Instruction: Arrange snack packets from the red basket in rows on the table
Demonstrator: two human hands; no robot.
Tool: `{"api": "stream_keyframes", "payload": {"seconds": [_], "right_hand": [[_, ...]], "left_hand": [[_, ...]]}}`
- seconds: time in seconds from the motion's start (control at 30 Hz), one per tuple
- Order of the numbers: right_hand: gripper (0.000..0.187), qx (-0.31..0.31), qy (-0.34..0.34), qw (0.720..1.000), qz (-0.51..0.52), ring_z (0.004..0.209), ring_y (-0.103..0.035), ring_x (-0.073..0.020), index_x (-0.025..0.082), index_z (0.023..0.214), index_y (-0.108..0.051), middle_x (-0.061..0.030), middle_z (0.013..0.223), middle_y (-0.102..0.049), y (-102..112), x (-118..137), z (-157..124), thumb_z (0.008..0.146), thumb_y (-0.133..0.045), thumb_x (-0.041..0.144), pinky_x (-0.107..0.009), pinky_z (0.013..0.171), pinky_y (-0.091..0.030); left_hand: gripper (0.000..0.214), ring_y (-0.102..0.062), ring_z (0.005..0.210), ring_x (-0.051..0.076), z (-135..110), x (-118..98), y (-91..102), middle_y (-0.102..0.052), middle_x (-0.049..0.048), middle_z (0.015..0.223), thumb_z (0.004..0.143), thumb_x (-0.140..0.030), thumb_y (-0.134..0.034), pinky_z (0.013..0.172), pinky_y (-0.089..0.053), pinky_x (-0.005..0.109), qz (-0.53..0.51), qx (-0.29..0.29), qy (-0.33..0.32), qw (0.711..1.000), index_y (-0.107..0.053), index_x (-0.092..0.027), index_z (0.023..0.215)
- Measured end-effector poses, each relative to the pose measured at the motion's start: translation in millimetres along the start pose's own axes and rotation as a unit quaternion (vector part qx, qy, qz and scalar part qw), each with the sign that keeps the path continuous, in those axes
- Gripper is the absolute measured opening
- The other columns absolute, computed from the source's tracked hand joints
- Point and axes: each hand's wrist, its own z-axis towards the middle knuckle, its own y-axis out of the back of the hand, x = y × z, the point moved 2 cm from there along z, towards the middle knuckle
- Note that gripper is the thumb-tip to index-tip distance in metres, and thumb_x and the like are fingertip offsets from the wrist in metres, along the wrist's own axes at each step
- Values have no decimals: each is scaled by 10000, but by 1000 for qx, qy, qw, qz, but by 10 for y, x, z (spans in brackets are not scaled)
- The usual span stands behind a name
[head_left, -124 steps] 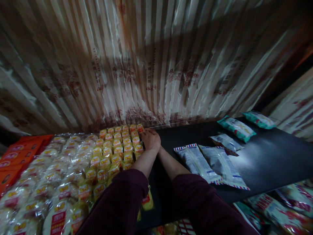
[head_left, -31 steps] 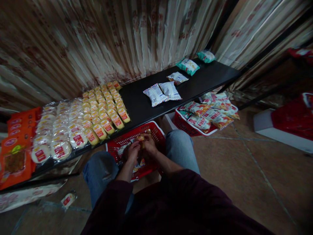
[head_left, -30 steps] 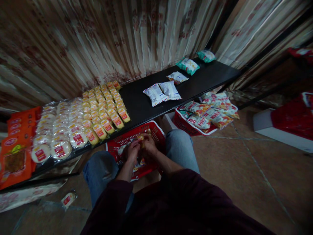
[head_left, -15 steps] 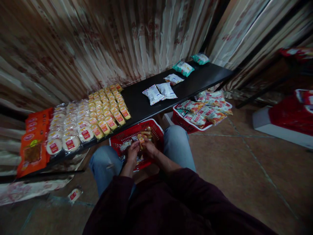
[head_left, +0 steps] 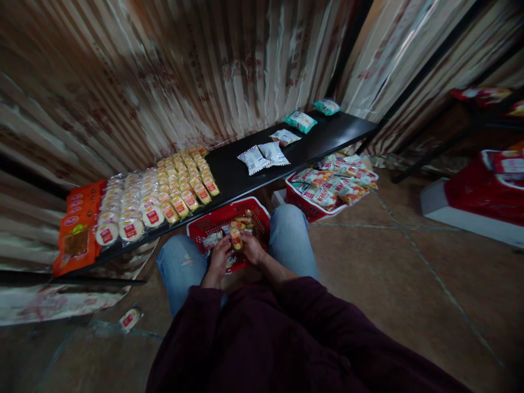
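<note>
Between my knees stands a red plastic basket [head_left: 262, 210] with several wrapped snacks inside. Over it, a small yellow packaged cake [head_left: 236, 239] with a red and orange label is held in my fingers. My right hand [head_left: 252, 248] grips its right side. On the other side, my left hand [head_left: 221, 252] has its fingers bent close to the wrapper; whether they press on it is hard to make out. More yellow packaged cakes [head_left: 245, 218] lie in the basket just beyond my hands.
A low black shelf [head_left: 229, 180] carries rows of yellow cakes [head_left: 186, 180], round white packs [head_left: 131, 229], orange packs [head_left: 77, 240], white bags [head_left: 262, 157] and green bags [head_left: 301, 121]. Another red basket [head_left: 311, 213] holds snack bags. One wrapped piece [head_left: 131, 320] lies on the floor.
The yellow cake has turned so its label faces up more plainly, and my left hand's fingers have shifted slightly away from it. The view has moved a little.
</note>
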Motion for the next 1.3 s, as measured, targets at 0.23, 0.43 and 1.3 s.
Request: {"api": "stream_keyframes", "payload": {"seconds": [0.23,0.43,1.3], "right_hand": [[420,23,-34,999,-2,734,-631,-142,225,1107,-532,-8,862,-679,-22,39,-77,694,-492,158,-256,652,-497],[474,46,-38,997,-56,774,-630,-140,243,1198,-553,-15,905,-692,-3,33,-102,728,-508,198,-268,709,-499],[240,68,-24,997,-8,931,-649,-165,217,931,-669,-35,1050,-700,1,7,-71,697,-617,218,-330,906,-474]], "left_hand": [[331,-601,1061,188,-19,-9,3,-665,74,1114,672,-218,-657,913,-455,331,-28,-2,-5,1000,-653,-214,1003],[312,-617,1036,189,-14,13,29,-673,71,1097,671,-225,-687,931,-462,355,-40,-20,-4,999,-649,-209,980],[257,-630,848,132,89,70,84,-689,48,1019,731,-174,-622,680,-502,216,14,-80,-12,997,-685,-200,978]]}}
